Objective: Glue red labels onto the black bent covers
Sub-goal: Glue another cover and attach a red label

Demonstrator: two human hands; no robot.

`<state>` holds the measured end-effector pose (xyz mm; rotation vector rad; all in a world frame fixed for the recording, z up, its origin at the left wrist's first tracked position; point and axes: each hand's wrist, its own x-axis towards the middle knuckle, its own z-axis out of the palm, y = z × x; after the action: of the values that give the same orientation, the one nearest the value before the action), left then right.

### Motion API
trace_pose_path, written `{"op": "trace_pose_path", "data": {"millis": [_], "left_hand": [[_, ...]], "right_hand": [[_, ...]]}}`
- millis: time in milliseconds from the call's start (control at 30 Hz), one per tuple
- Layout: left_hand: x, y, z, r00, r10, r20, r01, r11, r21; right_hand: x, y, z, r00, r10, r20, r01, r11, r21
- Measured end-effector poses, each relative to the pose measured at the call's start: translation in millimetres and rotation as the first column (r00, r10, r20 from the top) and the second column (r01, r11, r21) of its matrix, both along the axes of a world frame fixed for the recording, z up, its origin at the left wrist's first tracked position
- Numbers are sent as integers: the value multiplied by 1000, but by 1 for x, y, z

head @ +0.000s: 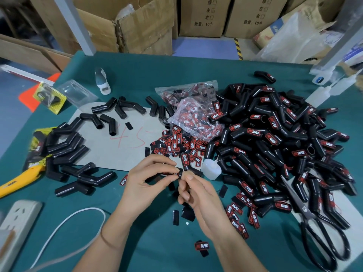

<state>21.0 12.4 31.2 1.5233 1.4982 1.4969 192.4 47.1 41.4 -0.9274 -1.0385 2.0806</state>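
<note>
Pinching noted: black bent plastic cover (172,172) held between left hand (146,181) fingertips, long axis running left-right; right hand (196,191) fingers pinched at its right end, label position unclear.

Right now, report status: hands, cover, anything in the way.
Left hand and right hand both grip one black bent cover. Red label on it, partly hidden by fingers. Glue bottle just right of the hands; loose labels beyond. Nothing blocking.
</note>
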Motion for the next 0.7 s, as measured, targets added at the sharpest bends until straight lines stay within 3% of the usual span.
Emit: {"op": "trace_pose_path", "data": {"millis": [300,700], "left_hand": [[-1,-2,3,994,-40,101,45,998,-52],[-13,-5,7,983,-168,78,176,978,-111]], "right_hand": [[3,3,4,998,-59,-7,59,997,-57],[3,3,6,995,-94,22,95,992,-86]]}}
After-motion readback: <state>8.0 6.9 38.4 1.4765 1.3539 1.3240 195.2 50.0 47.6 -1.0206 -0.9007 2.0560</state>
